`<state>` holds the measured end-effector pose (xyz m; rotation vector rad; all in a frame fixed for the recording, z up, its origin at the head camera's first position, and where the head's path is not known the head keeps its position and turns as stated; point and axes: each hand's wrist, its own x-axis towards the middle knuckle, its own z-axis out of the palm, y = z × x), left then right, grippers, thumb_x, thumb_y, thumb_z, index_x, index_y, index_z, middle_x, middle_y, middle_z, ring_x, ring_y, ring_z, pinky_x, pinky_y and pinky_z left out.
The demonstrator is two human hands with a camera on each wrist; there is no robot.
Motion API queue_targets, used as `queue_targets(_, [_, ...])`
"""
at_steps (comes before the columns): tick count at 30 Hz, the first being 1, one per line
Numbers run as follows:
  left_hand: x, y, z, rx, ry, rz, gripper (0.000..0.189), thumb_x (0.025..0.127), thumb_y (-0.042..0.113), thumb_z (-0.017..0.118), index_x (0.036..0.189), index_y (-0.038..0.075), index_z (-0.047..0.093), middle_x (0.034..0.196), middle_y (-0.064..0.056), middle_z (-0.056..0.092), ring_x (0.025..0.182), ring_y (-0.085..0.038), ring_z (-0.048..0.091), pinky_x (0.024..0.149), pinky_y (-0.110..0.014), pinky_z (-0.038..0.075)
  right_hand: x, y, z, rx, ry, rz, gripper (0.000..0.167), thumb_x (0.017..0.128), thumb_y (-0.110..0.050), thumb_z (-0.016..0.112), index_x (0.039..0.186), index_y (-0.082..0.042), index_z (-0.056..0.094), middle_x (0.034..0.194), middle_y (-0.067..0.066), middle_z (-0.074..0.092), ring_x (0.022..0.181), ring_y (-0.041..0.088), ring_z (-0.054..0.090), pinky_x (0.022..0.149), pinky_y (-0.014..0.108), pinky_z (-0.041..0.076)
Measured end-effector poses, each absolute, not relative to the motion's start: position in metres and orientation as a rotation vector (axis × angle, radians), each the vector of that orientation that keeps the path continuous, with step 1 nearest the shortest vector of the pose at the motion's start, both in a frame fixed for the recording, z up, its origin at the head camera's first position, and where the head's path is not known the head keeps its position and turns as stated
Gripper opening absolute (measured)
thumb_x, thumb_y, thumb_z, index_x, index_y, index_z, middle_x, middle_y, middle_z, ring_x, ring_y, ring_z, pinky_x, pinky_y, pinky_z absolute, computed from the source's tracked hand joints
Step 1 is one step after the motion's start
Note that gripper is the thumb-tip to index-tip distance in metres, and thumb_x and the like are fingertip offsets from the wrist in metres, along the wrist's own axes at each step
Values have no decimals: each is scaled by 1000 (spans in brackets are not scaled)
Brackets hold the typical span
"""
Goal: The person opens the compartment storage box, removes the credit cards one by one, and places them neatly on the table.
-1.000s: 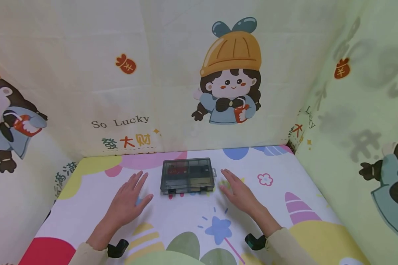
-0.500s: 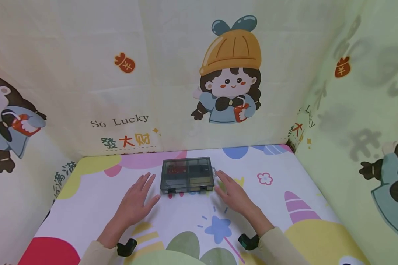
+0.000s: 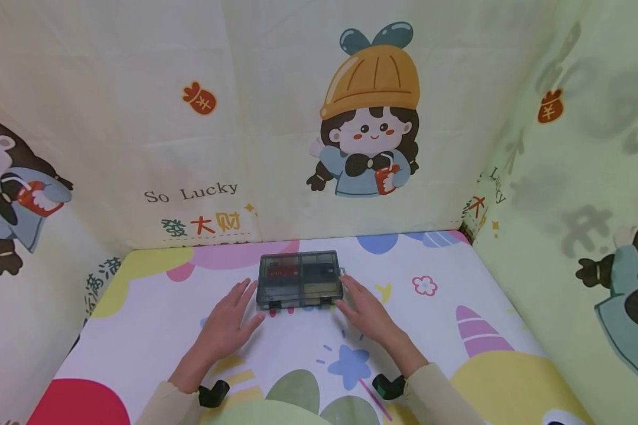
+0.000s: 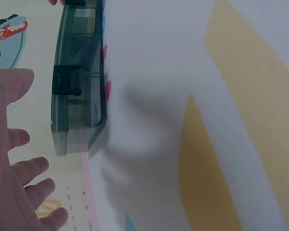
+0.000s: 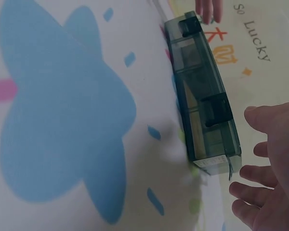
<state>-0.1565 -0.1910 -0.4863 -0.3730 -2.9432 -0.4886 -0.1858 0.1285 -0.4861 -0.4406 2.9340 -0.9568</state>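
A closed, dark translucent compartment box (image 3: 300, 280) lies flat on the table, its two black latches facing the person. Something red and other dark and pale contents show dimly through its lid. My left hand (image 3: 225, 321) is at the box's left side, fingers extended and thumb spread. On the opposite side my right hand (image 3: 369, 310) reaches along the right end, its fingertips very near or touching the box. Both wrist views show the box (image 4: 79, 82) front with its latches (image 5: 216, 109), and neither hand grips it.
A patterned cloth (image 3: 404, 330) covers the table. Printed fabric walls (image 3: 276, 118) stand behind and on both sides. Each wrist carries a small black device (image 3: 214, 394).
Both hands have moved inward toward the box from its two sides. The box stays in the same place on the table.
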Motion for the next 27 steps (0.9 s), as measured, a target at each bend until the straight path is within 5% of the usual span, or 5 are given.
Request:
queue_targets(14, [-162,-184,-494,-366,-3007,-713,76,93,46,58,154,15,24,159,-16,26,143,-38,31,109,-61,35,-189,122,-496,-425,2956,-1024,57,95,-36,59,145,-13,42,151,11,42,139,31,41,114,49,36])
queue_targets(27, [-172,-184,-501,-304,-3046,-999,79,92,39,64,155,20,20,160,-15,22,146,-37,26,114,-59,30,-199,121,-504,-494,3025,-1030,58,87,-24,73,139,-13,50,148,11,45,135,30,45,110,47,42])
